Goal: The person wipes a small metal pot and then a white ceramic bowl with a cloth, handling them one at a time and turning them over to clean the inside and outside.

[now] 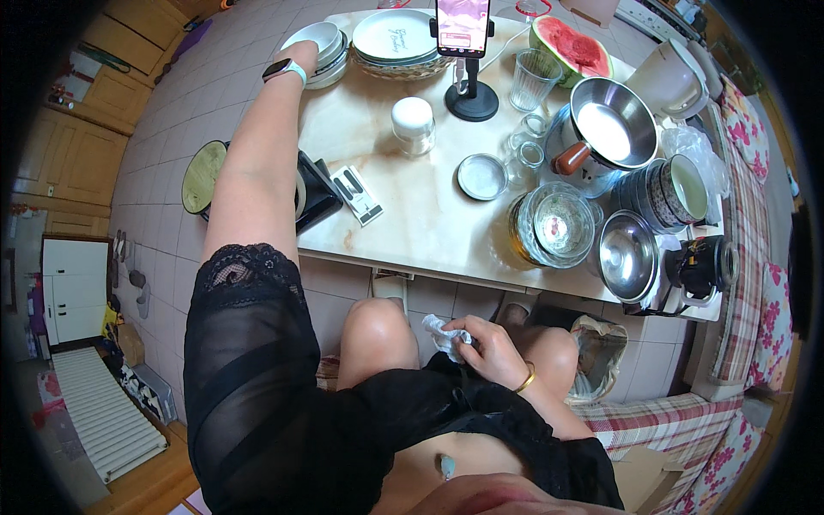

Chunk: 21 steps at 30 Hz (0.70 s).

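Observation:
My left hand (305, 56) reaches to the far left of the table and rests at a stack of bowls (324, 40); its fingers are partly hidden at the rim of the top white bowl, so its hold cannot be told. Over my lap, my right hand (492, 351) is closed on a crumpled white cloth or tissue (444, 335). Right of the bowls stands a wicker basket (405, 69) with white plates (393, 35). A glass jar with a white lid (413, 122) is on the marbled tabletop (412, 212), and a phone (462, 26) is held upright on a black stand (472, 96).
Glass bowls (557, 225), a steel bowl (627, 256), a steel pan with a wooden handle (615, 122) and stacked patterned bowls (685, 190) crowd the right side. Behind them lies a cut watermelon (573, 48). A black box-like object (317, 193) sits at the left edge, beside a slotted grater-like tool (357, 195).

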Motion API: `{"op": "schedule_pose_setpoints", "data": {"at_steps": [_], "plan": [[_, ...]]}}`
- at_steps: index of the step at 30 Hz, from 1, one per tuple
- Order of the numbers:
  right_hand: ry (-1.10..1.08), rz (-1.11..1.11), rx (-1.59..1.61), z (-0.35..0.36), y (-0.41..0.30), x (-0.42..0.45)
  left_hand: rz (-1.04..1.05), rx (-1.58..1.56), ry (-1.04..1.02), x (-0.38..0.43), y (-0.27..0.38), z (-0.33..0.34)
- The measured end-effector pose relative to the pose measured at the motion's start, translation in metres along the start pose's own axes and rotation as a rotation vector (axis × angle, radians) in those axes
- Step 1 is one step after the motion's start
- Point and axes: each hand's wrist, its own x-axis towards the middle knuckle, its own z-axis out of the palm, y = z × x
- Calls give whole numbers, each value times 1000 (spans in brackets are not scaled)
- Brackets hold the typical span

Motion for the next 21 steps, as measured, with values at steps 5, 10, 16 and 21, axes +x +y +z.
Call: {"op": "schedule_pose_setpoints", "data": {"at_steps": [5, 10, 16, 21], "plan": [[9, -42, 5, 1, 1, 2, 11, -52, -8, 14, -23, 14], [11, -44, -6, 2, 3, 1, 122, -72, 3, 13, -14, 9], [6, -24, 10, 0, -2, 2, 214, -75, -92, -1, -5, -12], [-14, -28, -6, 2, -4, 1, 298, -41, -107, -26, 0, -25]]}}
